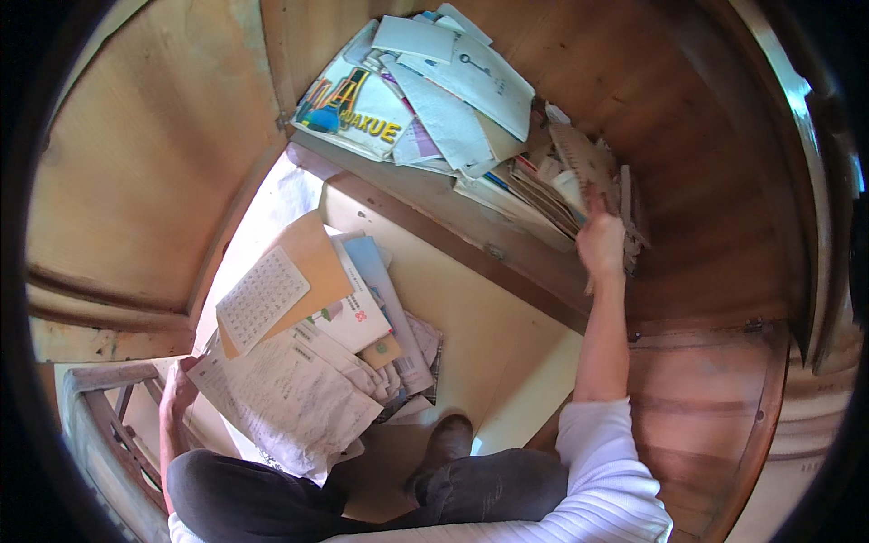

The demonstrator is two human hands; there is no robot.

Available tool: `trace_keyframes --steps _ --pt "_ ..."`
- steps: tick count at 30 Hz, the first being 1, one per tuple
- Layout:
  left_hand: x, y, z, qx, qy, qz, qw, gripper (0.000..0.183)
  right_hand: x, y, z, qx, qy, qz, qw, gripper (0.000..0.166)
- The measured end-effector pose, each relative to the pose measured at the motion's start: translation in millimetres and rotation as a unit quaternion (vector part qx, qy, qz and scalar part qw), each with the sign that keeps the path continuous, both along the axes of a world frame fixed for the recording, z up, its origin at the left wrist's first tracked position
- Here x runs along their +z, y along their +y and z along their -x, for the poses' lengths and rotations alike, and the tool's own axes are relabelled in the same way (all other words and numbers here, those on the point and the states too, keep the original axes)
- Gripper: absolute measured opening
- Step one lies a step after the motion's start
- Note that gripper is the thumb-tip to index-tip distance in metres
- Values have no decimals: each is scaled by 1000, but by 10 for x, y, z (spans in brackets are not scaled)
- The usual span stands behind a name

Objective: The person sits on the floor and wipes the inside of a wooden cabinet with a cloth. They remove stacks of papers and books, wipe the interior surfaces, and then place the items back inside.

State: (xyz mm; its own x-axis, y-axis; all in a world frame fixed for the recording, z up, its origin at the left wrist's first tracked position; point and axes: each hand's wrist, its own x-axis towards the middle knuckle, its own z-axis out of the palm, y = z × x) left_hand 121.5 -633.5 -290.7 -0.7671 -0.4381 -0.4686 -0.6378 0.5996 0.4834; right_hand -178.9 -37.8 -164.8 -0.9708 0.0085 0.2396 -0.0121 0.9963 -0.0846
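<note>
My left hand is at the left edge of a large handwritten sheet of paper, with its fingers partly hidden behind it. Beside that sheet lie an orange-brown folder and a pale card covered in small marks. White booklets and a blue booklet are heaped to their right. My right hand reaches into a wooden cabinet. Its fingers touch a worn brown notebook with a toothed edge; blur hides how firmly they hold it.
A pile of books and papers fills the cabinet's back left, behind a wooden front rail. Open cabinet doors stand at the left and right. A wooden chair is at the lower left. My shoe rests near the floor papers.
</note>
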Motion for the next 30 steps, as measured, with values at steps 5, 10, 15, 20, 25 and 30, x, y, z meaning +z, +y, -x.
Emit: trace_keyframes --steps 5,10,15,20,25,30 --pt "342 -285 143 -204 -130 165 956 13 167 -1016 -1165 299 75 53 950 60" --pt "1062 414 627 -166 134 114 970 14 -153 -1918 -1994 681 -84 162 710 59" --pt "286 -107 277 -141 239 58 959 22 -708 -1988 -2118 803 -232 119 535 60" --pt "564 392 367 -173 77 -69 980 35 -589 -1170 -999 405 -184 260 857 48" --pt "626 591 529 -177 87 -51 979 36 -487 733 526 -153 130 9 980 84" --pt "413 590 446 -158 174 11 972 38 -635 1069 879 -199 -25 34 979 87"
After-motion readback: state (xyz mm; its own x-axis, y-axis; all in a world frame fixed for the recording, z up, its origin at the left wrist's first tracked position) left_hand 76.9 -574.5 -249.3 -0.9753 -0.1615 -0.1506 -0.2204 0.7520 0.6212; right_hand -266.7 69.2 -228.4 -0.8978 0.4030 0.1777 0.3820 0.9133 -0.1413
